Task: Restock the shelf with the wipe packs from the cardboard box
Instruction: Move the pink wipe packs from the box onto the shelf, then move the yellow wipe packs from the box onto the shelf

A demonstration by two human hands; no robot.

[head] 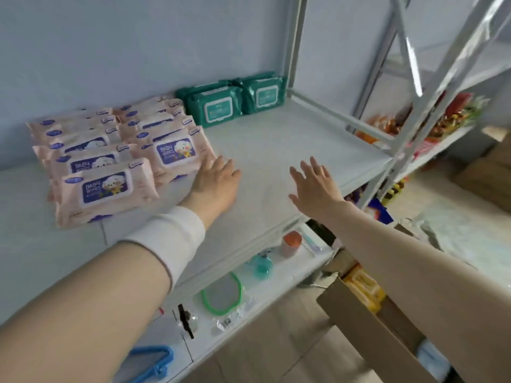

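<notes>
Glossy plastic wipe packs (106,189) on matt pale metal shelf (276,150).

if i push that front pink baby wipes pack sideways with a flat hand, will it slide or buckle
The front pink pack looks soft-sided and plump, so it may dent slightly, then probably slide on the smooth shelf. It lies flat, so tipping seems unlikely. Its glossy film may be slippery.

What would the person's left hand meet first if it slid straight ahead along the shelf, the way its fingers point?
Probably nothing soon: the left hand passes just right of the pink wipe packs, then reaches the teal packs at the back, though depth is unclear.
</notes>
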